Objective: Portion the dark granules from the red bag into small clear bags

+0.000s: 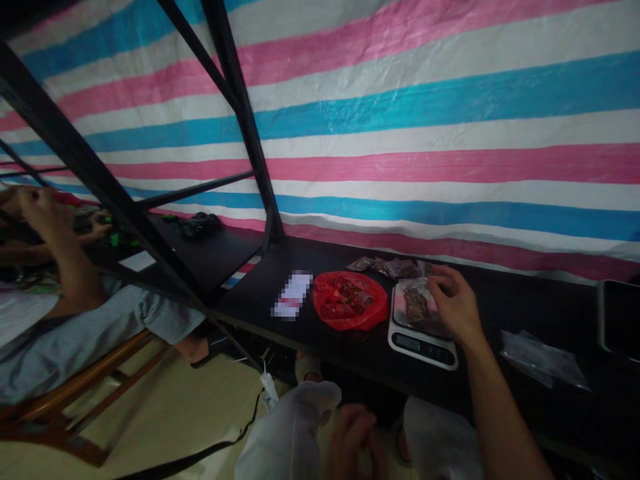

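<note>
A digital kitchen scale (425,349) sits on the black table, and a small clear plastic bag (416,307) of brown bits lies on its pan. My right hand (457,305) reaches over the scale's right side, thumb and fingers pinched at the bag's upper edge. Left of the scale, an open red plastic bag (327,313) holds reddish-brown pieces and a small clear cup-like thing (365,299). Several filled small bags (395,268) lie behind the scale. My left hand (353,437) is low by my lap, dim and blurred; its fingers look bent, and no held thing shows.
Flat clear bags (543,357) lie on the table (360,357) to the right, near a dark-screened device (620,320). A blurred-out sheet (293,295) lies left. A black metal frame (245,113) rises before a striped sheet. Another person (75,287) sits at the left.
</note>
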### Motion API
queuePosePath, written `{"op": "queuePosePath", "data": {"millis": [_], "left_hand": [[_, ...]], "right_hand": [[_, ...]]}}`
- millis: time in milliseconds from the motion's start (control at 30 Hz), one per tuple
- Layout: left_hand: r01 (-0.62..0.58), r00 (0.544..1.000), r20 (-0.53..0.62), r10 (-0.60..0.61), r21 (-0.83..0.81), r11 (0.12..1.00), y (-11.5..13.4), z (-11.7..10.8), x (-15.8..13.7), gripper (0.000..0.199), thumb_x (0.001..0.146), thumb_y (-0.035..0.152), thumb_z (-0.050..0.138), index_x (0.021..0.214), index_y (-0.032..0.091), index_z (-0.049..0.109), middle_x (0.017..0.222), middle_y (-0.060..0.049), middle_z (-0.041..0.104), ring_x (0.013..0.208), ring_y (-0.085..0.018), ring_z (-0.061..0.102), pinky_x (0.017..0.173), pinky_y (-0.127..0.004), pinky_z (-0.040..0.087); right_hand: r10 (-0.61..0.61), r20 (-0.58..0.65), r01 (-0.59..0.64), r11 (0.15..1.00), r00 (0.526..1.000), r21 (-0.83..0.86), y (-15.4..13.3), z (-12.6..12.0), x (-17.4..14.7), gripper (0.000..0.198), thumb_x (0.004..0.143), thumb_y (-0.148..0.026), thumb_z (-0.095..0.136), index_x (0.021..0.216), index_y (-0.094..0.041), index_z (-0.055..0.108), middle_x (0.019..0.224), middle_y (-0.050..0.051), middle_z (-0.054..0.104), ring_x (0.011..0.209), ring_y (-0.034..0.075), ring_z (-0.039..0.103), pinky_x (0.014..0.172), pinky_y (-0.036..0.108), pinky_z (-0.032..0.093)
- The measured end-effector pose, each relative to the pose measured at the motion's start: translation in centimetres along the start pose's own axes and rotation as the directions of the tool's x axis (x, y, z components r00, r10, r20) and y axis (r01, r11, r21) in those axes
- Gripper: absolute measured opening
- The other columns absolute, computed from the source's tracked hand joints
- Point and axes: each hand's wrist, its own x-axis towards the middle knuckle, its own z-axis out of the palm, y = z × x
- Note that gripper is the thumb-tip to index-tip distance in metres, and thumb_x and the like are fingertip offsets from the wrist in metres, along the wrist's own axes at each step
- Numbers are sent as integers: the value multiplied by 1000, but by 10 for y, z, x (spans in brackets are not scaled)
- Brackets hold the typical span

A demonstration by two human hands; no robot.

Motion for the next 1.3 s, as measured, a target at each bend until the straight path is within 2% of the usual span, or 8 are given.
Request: {"op": "queuePosePath", "data": {"millis": [100,167,267,367,500,733,1133,1300], "left_hand": [[-176,984,1,176,-38,984,12,23,74,44,91,1,55,129,23,58,110,-9,68,97,-20,72,79,-31,62],[-125,990,44,131,-109,986,18,47,129,37,94,7,57,128,21,59,115,-11,66,108,-22,68,91,-35,60],[96,979,196,-57,-196,976,18,87,197,36,97,22,66,132,16,62,130,-16,65,128,-30,59,113,-51,48],[374,860,462,-219,-275,886,5,117,230,28,96,31,70,118,14,74,121,-15,74,125,-34,59,112,-52,47],[452,785,597,-166,-370,812,-15,133,230,22,95,36,69,93,19,83,94,-8,81,95,-26,69,87,-36,56],[578,782,539,-313,-437,690,-15,139,223,27,89,41,69,89,17,81,86,-6,81,79,-21,72,71,-28,56],[566,812,419,-406,-400,720,-10,121,226,19,81,36,75,82,20,84,83,-5,83,79,-20,75,75,-27,58],[616,783,447,-433,-458,641,-15,121,219,24,80,34,78,98,20,85,97,-6,85,89,-21,78,82,-29,60]], "right_hand": [[19,-28,-15,992,999,125,-4,6,-2,49,78,-51,72,118,-24,64,92,5,80,90,25,77,84,41,60],[90,-47,-74,960,995,270,-7,10,-4,51,77,-51,76,119,-25,64,94,5,80,86,24,77,76,37,61],[210,-10,-178,853,978,491,-14,16,-6,56,69,-47,88,117,-27,66,90,2,79,74,21,76,65,31,60],[244,34,-219,788,969,576,-20,17,-9,59,64,-48,95,112,-28,67,87,0,78,69,19,74,62,29,59],[266,40,-242,789,963,565,-20,17,-16,58,66,-51,96,109,-28,67,85,-2,78,68,17,72,61,27,56],[127,-72,-77,875,989,478,-14,18,-20,48,73,-49,94,108,-26,69,84,-2,75,77,14,69,75,27,54],[127,4,-113,863,992,493,-18,37,-19,43,74,-45,94,102,-25,68,87,0,77,83,17,72,76,29,55],[166,21,-153,849,986,506,-22,45,-19,44,72,-48,94,99,-25,67,84,0,78,82,17,72,75,29,55]]}}
